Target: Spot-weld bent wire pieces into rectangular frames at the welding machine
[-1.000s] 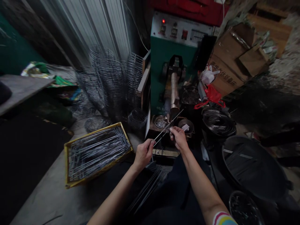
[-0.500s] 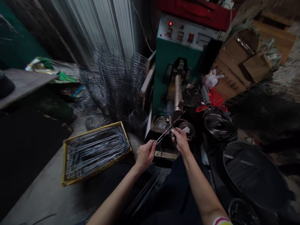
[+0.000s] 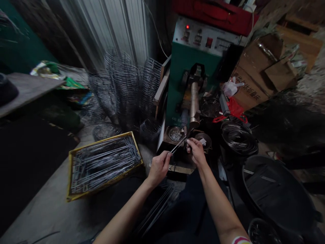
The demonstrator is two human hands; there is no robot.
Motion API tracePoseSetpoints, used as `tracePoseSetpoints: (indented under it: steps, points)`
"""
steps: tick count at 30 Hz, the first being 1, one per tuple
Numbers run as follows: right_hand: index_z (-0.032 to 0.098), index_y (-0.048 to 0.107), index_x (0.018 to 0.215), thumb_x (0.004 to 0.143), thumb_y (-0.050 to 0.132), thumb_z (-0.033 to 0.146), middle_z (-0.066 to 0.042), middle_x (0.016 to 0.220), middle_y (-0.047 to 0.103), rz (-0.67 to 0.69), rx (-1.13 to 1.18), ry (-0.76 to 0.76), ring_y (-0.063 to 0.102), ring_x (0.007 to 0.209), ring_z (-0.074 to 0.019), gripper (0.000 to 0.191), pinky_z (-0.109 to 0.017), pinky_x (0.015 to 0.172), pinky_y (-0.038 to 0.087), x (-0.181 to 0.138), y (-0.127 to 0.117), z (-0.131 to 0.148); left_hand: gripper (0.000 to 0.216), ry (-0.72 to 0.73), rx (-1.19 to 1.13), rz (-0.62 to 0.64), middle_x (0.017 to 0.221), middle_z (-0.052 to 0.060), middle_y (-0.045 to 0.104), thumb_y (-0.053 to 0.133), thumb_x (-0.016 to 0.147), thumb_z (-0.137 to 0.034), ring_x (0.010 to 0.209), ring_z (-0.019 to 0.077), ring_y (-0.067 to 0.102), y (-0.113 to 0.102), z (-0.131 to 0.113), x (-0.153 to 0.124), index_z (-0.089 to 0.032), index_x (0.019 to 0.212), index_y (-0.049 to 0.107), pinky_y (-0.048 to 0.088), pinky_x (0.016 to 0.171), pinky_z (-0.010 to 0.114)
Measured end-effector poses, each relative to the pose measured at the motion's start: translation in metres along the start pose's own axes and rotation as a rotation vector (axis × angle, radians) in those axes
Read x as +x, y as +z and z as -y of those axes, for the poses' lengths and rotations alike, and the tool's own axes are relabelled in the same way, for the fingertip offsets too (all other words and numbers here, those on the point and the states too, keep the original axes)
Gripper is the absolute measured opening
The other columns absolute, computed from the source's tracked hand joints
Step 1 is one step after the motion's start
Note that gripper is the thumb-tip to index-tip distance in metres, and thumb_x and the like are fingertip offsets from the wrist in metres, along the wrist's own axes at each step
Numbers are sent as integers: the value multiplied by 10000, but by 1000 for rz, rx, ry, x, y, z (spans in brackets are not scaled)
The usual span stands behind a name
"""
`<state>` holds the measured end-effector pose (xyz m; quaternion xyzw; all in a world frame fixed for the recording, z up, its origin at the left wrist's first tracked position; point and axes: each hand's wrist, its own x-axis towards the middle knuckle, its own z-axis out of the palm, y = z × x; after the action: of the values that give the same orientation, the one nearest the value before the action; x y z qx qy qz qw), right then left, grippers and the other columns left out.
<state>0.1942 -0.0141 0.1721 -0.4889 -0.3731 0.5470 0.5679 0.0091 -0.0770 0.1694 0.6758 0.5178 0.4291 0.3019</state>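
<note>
My left hand (image 3: 158, 166) is closed around the near end of a thin bent metal wire piece (image 3: 178, 145). My right hand (image 3: 195, 150) pinches the same wire farther along, close to the copper-coloured electrode (image 3: 194, 105) of a green welding machine (image 3: 193, 64). The wire's far tip lies under the electrode, beside a small dish of metal bits (image 3: 175, 133). More wire pieces (image 3: 157, 211) rest across my lap.
A yellow crate (image 3: 103, 165) full of bent wire pieces sits on the floor at left. Stacked wire frames (image 3: 127, 88) stand behind it. Coils of wire (image 3: 238, 137), black tubs (image 3: 275, 189), a red bag (image 3: 235, 108) and cardboard boxes (image 3: 259, 67) crowd the right.
Both hands have slid the wire forward, so its tip now sits under the electrode. The view shifted slightly rightward and downward.
</note>
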Motion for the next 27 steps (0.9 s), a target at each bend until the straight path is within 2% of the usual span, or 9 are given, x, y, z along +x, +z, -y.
tracePoseSetpoints:
  steps: [4,11,18,23,27]
  points:
    - [170,626,716,667,754,372,59,533,525,23,47,47,396,390,-35,244,-149,342,292,-1,-1,-1,262,23,36,7,719,15,662,417,981,-336,623,154,613,-3,1,1,-203,920,634,407,604,244]
    - [170,533,597,694,766,431,56,497,499,37,-48,6,393,364,-27,363,-137,322,263,-3,-7,4,251,41,30,0,733,18,659,408,979,-313,631,147,602,4,1,-3,-194,894,612,401,609,249]
    - [168,572,655,678,783,431,71,508,469,8,-21,-29,372,376,-24,338,-135,332,251,4,-21,2,286,131,57,10,626,-13,539,397,988,-306,555,132,507,15,9,10,-199,780,561,349,563,245]
    - [180,511,621,668,789,457,75,500,451,24,-10,-10,354,371,-25,395,-144,333,245,8,-22,5,247,187,75,-3,683,13,593,387,991,-256,595,138,564,22,10,15,-196,824,559,358,590,246]
    - [186,489,610,644,801,461,84,482,422,15,0,1,333,364,-26,418,-153,333,237,13,-19,10,246,192,88,-7,653,9,578,394,988,-249,571,143,557,23,9,19,-191,808,552,349,578,253]
